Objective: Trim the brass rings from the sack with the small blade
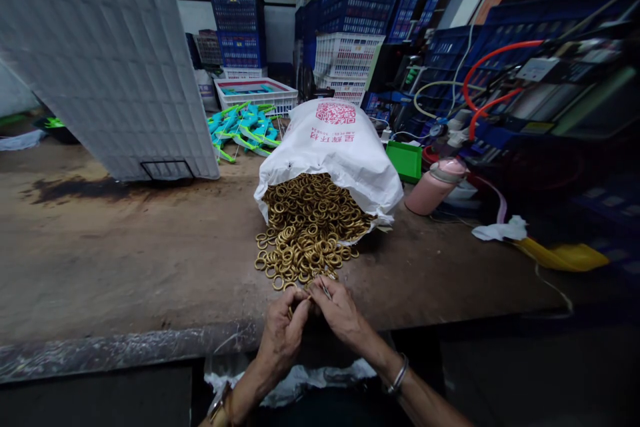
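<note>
My left hand (284,327) is closed in a pinch on a gold-coloured ring, which is mostly hidden by the fingers. Fingertips nearly touching it, my right hand (341,315) grips a thin metal tool (325,289); its exact kind is too small to make out. Just beyond both hands lies a heap of gold rings (305,257) on the table. The rings spill from the open mouth of a white woven sack (330,140) with red print, which lies on its side.
The brown table (150,267) has a worn front edge. At left a large white ribbed panel (110,60) leans over it. Turquoise and green plastic pieces (245,130) lie behind. On the right are a pink bottle (435,187), a green tray (404,161) and a machine with orange hoses (475,97).
</note>
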`<state>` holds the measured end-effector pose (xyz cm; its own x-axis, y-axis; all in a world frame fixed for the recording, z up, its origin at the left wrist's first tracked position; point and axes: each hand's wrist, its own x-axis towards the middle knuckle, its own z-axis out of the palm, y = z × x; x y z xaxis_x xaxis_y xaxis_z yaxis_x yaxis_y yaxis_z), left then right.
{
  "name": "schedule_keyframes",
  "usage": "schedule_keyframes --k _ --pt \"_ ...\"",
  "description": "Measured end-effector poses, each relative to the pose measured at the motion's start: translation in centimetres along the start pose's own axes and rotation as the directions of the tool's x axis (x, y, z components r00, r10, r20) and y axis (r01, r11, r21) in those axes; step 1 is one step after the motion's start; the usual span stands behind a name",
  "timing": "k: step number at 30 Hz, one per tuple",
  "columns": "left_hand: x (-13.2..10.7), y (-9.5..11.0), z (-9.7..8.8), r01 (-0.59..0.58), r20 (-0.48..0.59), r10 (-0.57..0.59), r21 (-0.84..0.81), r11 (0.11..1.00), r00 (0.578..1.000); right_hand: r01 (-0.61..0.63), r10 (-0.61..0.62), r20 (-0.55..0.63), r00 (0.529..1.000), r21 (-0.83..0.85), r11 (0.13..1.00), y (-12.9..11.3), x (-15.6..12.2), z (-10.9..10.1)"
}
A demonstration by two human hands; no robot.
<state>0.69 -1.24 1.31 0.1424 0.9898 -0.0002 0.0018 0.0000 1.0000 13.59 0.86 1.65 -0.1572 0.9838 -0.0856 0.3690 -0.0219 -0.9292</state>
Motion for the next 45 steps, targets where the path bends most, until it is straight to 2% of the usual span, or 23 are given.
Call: schedule_keyframes --k 4,8,10,14,16,18,20,24,26,28,30,33,36,38,39,40,42,45 --pt "0.1 -0.1 0.1 0.186 0.056 -0.179 -0.164 0.969 0.982 -0.017 0.017 -0.007 1.0 0.007 1.0 0.4 0.0 0.0" --pt "0.2 0.4 0.1 0.382 0.154 -0.354 -0.229 0.895 0.923 0.001 -0.001 -0.02 1.0 0.009 1.0 0.5 -0.2 0.1" --pt "0.1 0.6 0.0 0.413 0.178 -0.378 -0.256 0.874 0.909 0.011 -0.01 -0.018 1.0 0.036 0.999 0.5 -0.3 0.1" --pt "-0.1 0.7 0.1 0.413 0.176 -0.374 -0.316 0.854 0.91 -0.006 0.006 0.006 1.0 0.081 0.997 0.2 -0.2 -0.3" --pt "-0.1 0.7 0.2 0.419 0.154 -0.389 -0.346 0.839 0.908 -0.004 0.004 -0.032 0.999 -0.001 1.0 0.2 -0.2 -0.6" --pt "-0.1 0.7 0.2 0.428 0.125 -0.412 -0.36 0.829 0.903 0.023 -0.032 -0.057 0.998 -0.154 0.988 0.4 -0.4 -0.8" --pt "-0.1 0.6 0.3 0.415 0.105 -0.406 -0.36 0.835 0.908 0.066 -0.072 -0.008 0.997 -0.303 0.951 0.7 -0.8 -0.8" --pt "-0.2 0.4 0.2 0.336 0.119 -0.314 -0.352 0.874 0.942 0.145 -0.092 0.123 0.988 -0.545 0.826 1.2 -1.5 -0.4" --pt "-0.6 0.5 0.0 0.345 0.132 -0.318 -0.334 0.877 0.939 0.114 -0.058 0.108 0.993 -0.656 0.746 1.1 -1.5 -0.6" --pt "-1.1 0.9 -0.4 0.395 0.158 -0.362 -0.316 0.863 0.919 0.021 0.005 0.033 0.999 -0.73 0.683 1.0 -1.2 -1.3" --pt "-2.0 1.4 -1.0 0.46 0.223 -0.406 -0.317 0.83 0.886 -0.075 0.042 -0.063 0.997 -0.748 0.659 1.0 -0.9 -2.3" --pt "-3.8 1.7 -1.9 0.583 0.333 -0.481 -0.383 0.717 0.811 -0.091 -0.001 -0.131 0.991 -0.693 0.716 1.2 -0.7 -3.7" --pt "-5.7 0.4 -2.9 0.699 0.335 -0.62 -0.447 0.558 0.709 -0.061 -0.026 -0.131 0.991 -0.616 0.785 1.6 -0.8 -3.9" --pt "-6.5 -1.0 -3.5 0.762 0.279 -0.75 -0.486 0.429 0.6 -0.033 -0.039 -0.111 0.993 -0.579 0.815 2.1 -0.9 -3.4" --pt "-6.8 -1.8 -3.8 0.772 0.256 -0.802 -0.53 0.35 0.539 -0.011 -0.054 -0.098 0.994 -0.567 0.823 2.3 -0.9 -3.0" --pt "-6.9 -2.4 -4.1 0.756 0.239 -0.829 -0.586 0.293 0.506 0.007 -0.069 -0.09 0.994 -0.561 0.828 2.5 -0.9 -2.6" --pt "-6.7 -3.3 -4.3 0.691 0.198 -0.856 -0.687 0.225 0.477 0.027 -0.097 -0.093 0.991 -0.563 0.826 2.8 -0.9 -1.9" --pt "-6.0 -3.9 -4.1 0.633 0.178 -0.9 -0.763 0.128 0.398 0.02 -0.125 -0.134 0.983 -0.602 0.798 3.0 -0.8 -1.3"
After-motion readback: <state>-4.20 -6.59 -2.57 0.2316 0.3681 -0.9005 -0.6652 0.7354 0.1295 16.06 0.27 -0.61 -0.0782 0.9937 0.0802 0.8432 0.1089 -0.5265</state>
